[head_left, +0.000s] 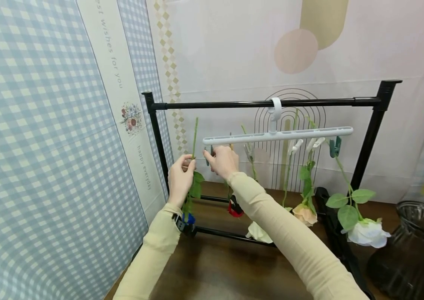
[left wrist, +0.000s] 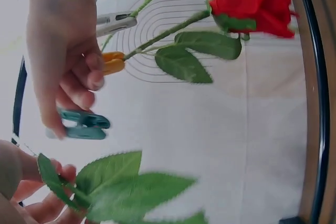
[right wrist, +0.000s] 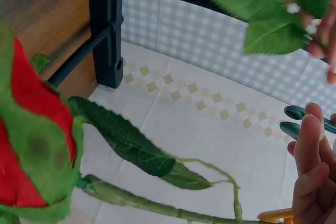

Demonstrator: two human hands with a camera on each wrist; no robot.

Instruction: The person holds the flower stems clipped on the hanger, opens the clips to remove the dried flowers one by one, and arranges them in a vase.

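Observation:
My left hand (head_left: 182,177) pinches the green stem (head_left: 195,135) of a flower hanging head down, its blue bloom (head_left: 188,218) partly hidden behind my wrist. The flower's leaves (left wrist: 126,182) spread below the fingers in the left wrist view. At the left end of a white clip hanger (head_left: 249,138), my right hand (head_left: 225,161) squeezes a teal clip (left wrist: 86,125) between thumb and fingers. The clip's jaws (right wrist: 294,119) stand apart with nothing between them. The stem is left of the clip, not touching it. Beside the right hand, an orange clip (left wrist: 114,62) holds a red rose (left wrist: 252,1).
The hanger hooks over a black rack's top bar (head_left: 212,104). Farther right hang a peach rose (head_left: 305,214) and white roses, one (head_left: 369,233) from a teal clip (head_left: 335,146). A dark glass vase (head_left: 403,258) stands at right on the wooden table (head_left: 212,271).

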